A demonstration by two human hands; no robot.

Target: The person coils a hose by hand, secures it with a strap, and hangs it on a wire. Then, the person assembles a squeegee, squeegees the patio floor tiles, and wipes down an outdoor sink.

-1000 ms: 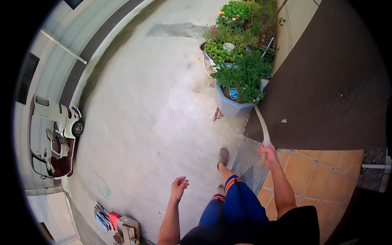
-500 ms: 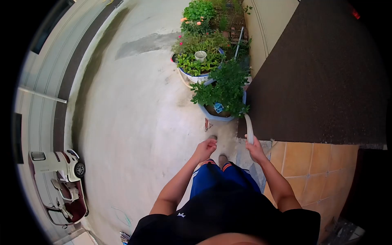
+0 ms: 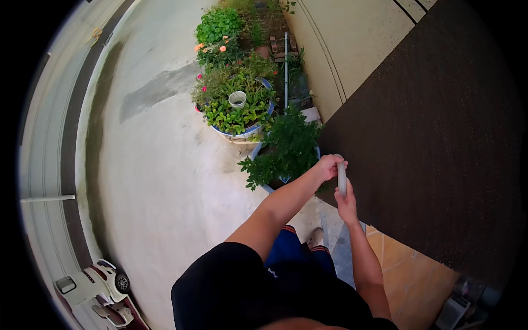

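Two hands grip a pale hose beside a leafy potted plant.
The left hand [image 3: 330,166] is curled around the upper part of the hose [image 3: 342,180]; the right hand [image 3: 346,206] is closed around it just below, both gripping. Just left of the grip, partly behind the left forearm, bushy green leaves [image 3: 289,144] fill a blue pot [image 3: 255,151]. Right of the grip spreads a dark brown surface [image 3: 429,132]; below right lie orange tiles [image 3: 410,269]. Farther up and left, a white cup [image 3: 237,99] sits among plants in a round planter [image 3: 268,114].
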